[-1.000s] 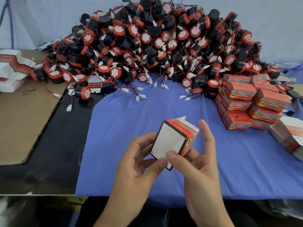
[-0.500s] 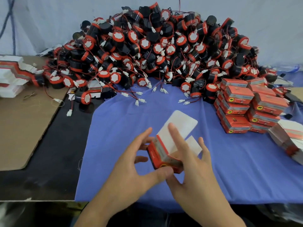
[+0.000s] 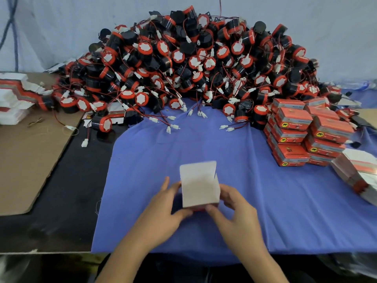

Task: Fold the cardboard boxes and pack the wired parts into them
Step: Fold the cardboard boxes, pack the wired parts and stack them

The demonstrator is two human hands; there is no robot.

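Had swung the small cardboard box (image 3: 199, 186) upright since half a second before, orange side no longer on top, white flap raised toward the back. Held it at lower centre of the frame, over the blue cloth (image 3: 265, 190) on the table (image 3: 61, 190), between both hands. Gripped its left side with the left hand (image 3: 163, 203), thumb curled under the near edge. Pinched its lower right corner with the right hand (image 3: 234, 211). Looked to be mid-fold: body squared up, top open, nothing seen inside. Could not tell whether the bottom was already tucked. Next likely called for freeing one hand, reaching up-frame to the heap of wired parts (image 3: 193, 68), lifting one clear of the tangled leads, and seating it before closing the flap. Stacked already at right: packed orange boxes (image 3: 306, 131).
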